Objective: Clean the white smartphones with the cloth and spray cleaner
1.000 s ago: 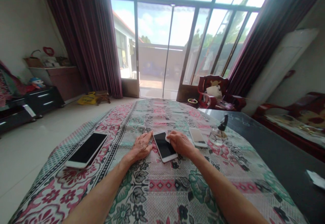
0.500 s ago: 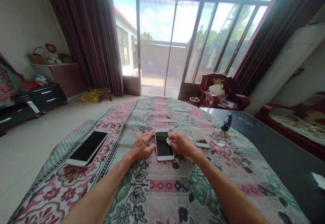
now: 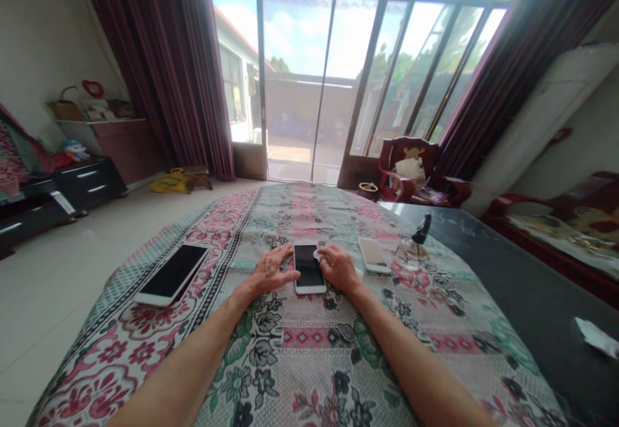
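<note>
A white-framed smartphone [image 3: 307, 275] with a dark screen lies face up on the patterned tablecloth in front of me. My left hand [image 3: 271, 271] rests along its left edge, fingers stretched out and spread, the thumb reaching over the lower left part of the phone. From the right side, my right hand [image 3: 339, 267] pinches a small white wad [image 3: 316, 255] against the upper right of the screen; whether it is tissue or cotton I cannot tell. To the right lies another white phone [image 3: 374, 255], beside a clear bottle with a black top [image 3: 413, 249].
A larger white device with a black screen [image 3: 173, 275] lies at the left, something flat beneath it. The tablecloth [image 3: 309, 340] covers the table. A dark table [image 3: 488, 266] adjoins on the right, bearing a crumpled white piece [image 3: 597, 337]. Beyond stand glass doors and a wooden chair [image 3: 409, 166].
My right hand has moved the white wad a little up and left on the screen. The left thumb now reaches onto the phone. The whole view has shifted slightly.
</note>
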